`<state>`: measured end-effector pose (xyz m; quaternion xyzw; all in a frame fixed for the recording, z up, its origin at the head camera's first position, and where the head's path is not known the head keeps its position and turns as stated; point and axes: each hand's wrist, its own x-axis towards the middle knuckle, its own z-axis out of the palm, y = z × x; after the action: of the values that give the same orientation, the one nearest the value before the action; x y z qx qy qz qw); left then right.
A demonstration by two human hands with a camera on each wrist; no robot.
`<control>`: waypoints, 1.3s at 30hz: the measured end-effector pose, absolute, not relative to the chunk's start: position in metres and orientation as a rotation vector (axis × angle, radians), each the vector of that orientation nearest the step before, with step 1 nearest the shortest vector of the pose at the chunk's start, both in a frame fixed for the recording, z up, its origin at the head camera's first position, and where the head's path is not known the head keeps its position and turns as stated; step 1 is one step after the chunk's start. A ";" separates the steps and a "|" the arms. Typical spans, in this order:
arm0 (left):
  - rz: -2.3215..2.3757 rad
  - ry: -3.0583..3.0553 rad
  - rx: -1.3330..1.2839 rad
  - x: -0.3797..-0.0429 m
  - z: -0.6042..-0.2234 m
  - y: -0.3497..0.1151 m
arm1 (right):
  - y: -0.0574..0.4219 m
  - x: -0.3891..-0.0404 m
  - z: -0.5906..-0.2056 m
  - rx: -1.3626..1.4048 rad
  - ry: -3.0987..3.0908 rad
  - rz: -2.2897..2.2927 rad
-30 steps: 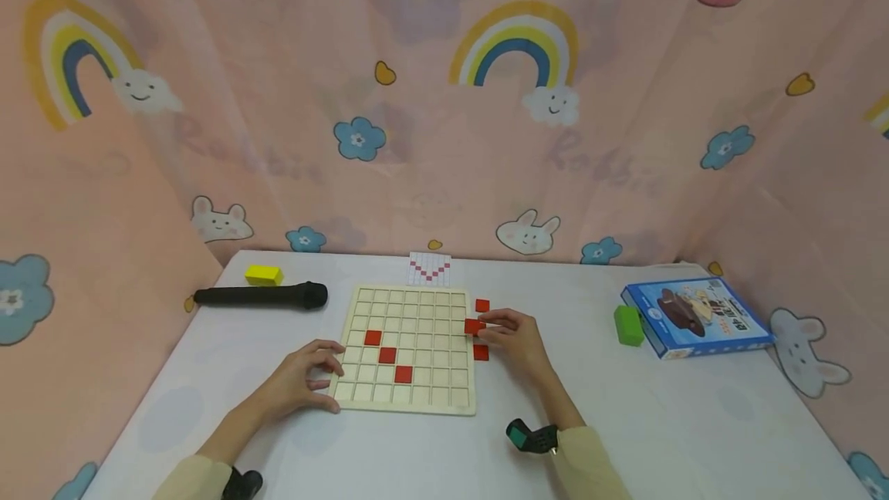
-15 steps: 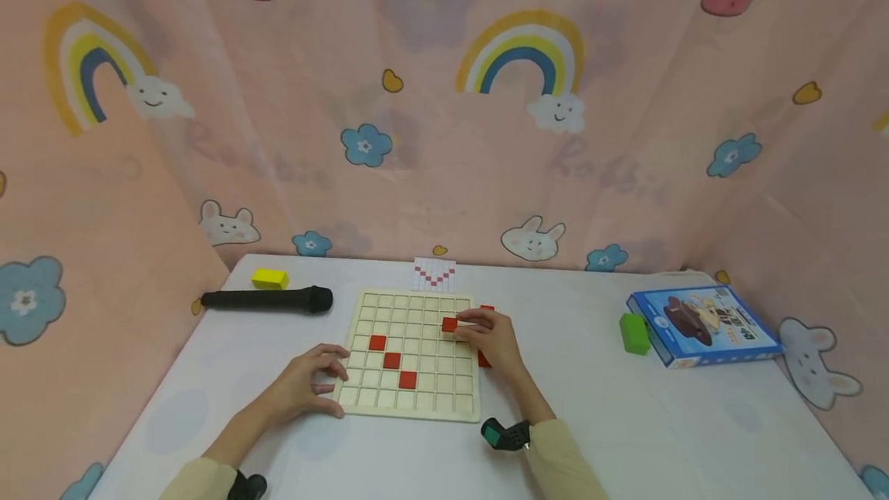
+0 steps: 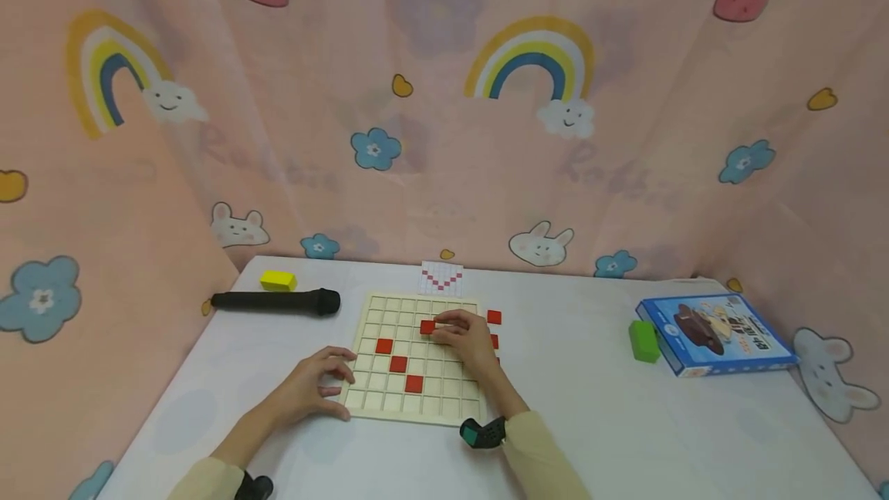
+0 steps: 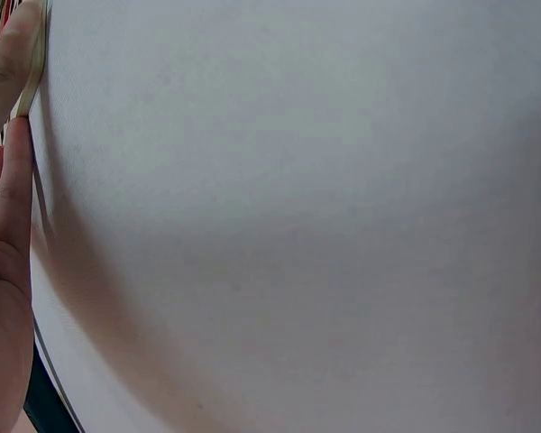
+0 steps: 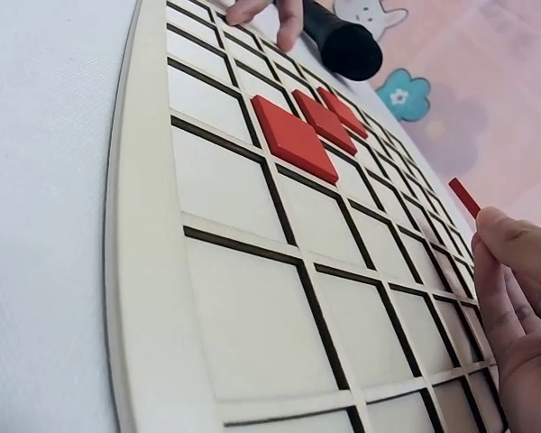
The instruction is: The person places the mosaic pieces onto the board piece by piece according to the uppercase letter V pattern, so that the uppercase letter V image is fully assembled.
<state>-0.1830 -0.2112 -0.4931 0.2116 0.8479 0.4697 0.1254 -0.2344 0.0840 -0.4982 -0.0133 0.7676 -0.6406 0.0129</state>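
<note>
A cream grid board [image 3: 392, 405] lies on the white table. Three red square tiles [image 3: 398, 364] sit in its cells along a diagonal. Over the board's upper middle, my right hand [image 3: 472, 342] pinches another red tile [image 3: 427, 327] between thumb and fingers. The right wrist view shows this tile [image 5: 464, 196] edge-on, tilted above the grid. My left hand [image 3: 312, 384] rests at the board's left edge, thumb near the lower left corner and fingers spread along the side. Loose red tiles [image 3: 494, 317] lie just right of the board, partly hidden by my right hand and wrist.
A small card [image 3: 441, 278] with a red V pattern on a grid is behind the board. At the back left are a black microphone [image 3: 278, 302] and a yellow block [image 3: 278, 281]. A green block [image 3: 644, 341] leans by a blue box [image 3: 718, 334] at right.
My right hand has carried the red tile leftward from beside the board to over its upper middle. The left hand stays at the board's edge. The head view has shifted slightly.
</note>
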 end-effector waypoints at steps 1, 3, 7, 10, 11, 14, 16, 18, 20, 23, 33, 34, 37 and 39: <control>1.369 2.468 0.612 -0.183 -0.493 -0.211 | 0.082 -0.235 -0.499 -0.050 2.387 -1.996; 1.368 2.469 0.604 -0.183 -0.493 -0.210 | 0.079 -0.236 -0.501 -0.076 2.391 -1.988; 1.366 2.473 0.604 -0.183 -0.494 -0.210 | 0.071 -0.237 -0.504 -0.129 2.400 -1.971; 1.365 2.477 0.602 -0.183 -0.495 -0.211 | 0.065 -0.236 -0.503 -0.156 2.404 -1.965; 1.364 2.477 0.599 -0.182 -0.495 -0.211 | 0.062 -0.235 -0.503 -0.170 2.402 -1.968; 1.364 2.469 0.584 -0.182 -0.496 -0.212 | 0.054 -0.234 -0.504 -0.207 2.397 -1.978; 1.372 2.457 0.575 -0.181 -0.498 -0.212 | 0.049 -0.234 -0.504 -0.227 2.388 -1.995; 1.378 2.450 0.566 -0.182 -0.499 -0.213 | 0.044 -0.234 -0.503 -0.240 2.379 -2.015; 1.380 2.449 0.557 -0.182 -0.499 -0.212 | 0.039 -0.230 -0.494 -0.260 2.363 -2.042; 1.375 2.449 0.553 -0.184 -0.499 -0.212 | 0.034 -0.230 -0.491 -0.298 2.354 -2.073; 1.372 2.446 0.580 -0.184 -0.498 -0.212 | 0.022 -0.243 -0.507 -0.319 2.412 -2.020; 1.370 2.449 0.582 -0.184 -0.498 -0.212 | 0.020 -0.243 -0.507 -0.322 2.420 -2.016; 1.365 2.456 0.593 -0.184 -0.499 -0.212 | 0.018 -0.242 -0.504 -0.335 2.440 -2.007; 1.361 2.460 0.603 -0.185 -0.499 -0.212 | 0.016 -0.241 -0.502 -0.345 2.459 -1.997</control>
<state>-0.1849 -0.2125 -0.4993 0.2079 0.8480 0.4692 0.1327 -0.2414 0.0161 -0.5017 -0.1081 0.7715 -0.6266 -0.0227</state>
